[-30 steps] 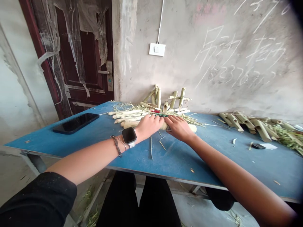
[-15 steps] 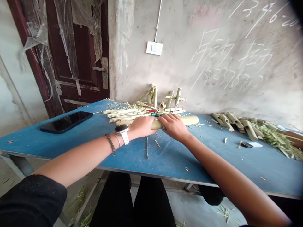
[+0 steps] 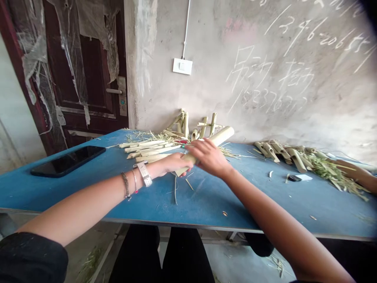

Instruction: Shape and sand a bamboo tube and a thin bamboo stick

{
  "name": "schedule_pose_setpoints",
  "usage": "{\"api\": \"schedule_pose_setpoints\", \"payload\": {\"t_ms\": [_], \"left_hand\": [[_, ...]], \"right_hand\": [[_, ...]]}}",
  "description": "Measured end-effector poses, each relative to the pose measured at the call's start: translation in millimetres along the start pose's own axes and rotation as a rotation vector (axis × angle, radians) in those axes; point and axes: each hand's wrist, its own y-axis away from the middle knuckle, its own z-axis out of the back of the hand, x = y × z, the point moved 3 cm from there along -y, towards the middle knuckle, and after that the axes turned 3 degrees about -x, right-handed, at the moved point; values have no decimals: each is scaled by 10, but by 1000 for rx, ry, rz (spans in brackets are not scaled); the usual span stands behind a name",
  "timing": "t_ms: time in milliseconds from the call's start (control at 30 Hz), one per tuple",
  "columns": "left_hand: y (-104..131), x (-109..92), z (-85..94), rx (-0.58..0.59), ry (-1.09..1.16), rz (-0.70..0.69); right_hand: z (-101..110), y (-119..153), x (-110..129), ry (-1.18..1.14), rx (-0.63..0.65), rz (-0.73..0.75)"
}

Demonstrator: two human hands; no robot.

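Observation:
A thick pale green bamboo tube (image 3: pixel 223 135) slants up and to the right above the blue table (image 3: pixel 206 200). Wrapped round its lower end is my left hand (image 3: pixel 176 163), with a white watch band on the wrist. My right hand (image 3: pixel 207 156) lies over the middle of the tube, its fingers curled across it. Behind my left hand lie several split bamboo strips (image 3: pixel 144 147). Part of a green and red tool (image 3: pixel 183 142) shows behind my fingers; the rest is hidden.
A black phone (image 3: pixel 69 160) lies at the left. Small bamboo stands (image 3: pixel 183 124) are against the wall. Cut bamboo pieces (image 3: pixel 296 157) and shavings (image 3: pixel 326 171) cover the right, near another person's arm (image 3: pixel 357 175). A small black and white object (image 3: pixel 299 178) lies nearby.
The tube has turned from nearly level to slanted, its far end raised. My left wrist has rotated. The view has shifted right, and another person's arm shows more at the right.

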Motion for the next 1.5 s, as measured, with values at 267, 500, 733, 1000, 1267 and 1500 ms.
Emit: {"api": "schedule_pose_setpoints", "payload": {"t_ms": [267, 500, 733, 1000, 1267, 1500], "left_hand": [[30, 32, -68, 200, 245, 49], [10, 30, -70, 75, 235, -2], [32, 39, -38, 105, 159, 34], [-23, 60, -61, -61, -321, -86], [3, 45, 99, -326, -853, -243], [66, -15, 56, -409, -1199, -388]], "right_hand": [[113, 343, -664, 97, -81, -366], [-41, 42, 19, -15, -66, 41], [-111, 286, -461, -2, -24, -265], [-89, 134, -133, 13, -39, -110], [-136, 249, -357, 47, 91, -232], [-205, 202, -207, -28, 127, -295]]}}
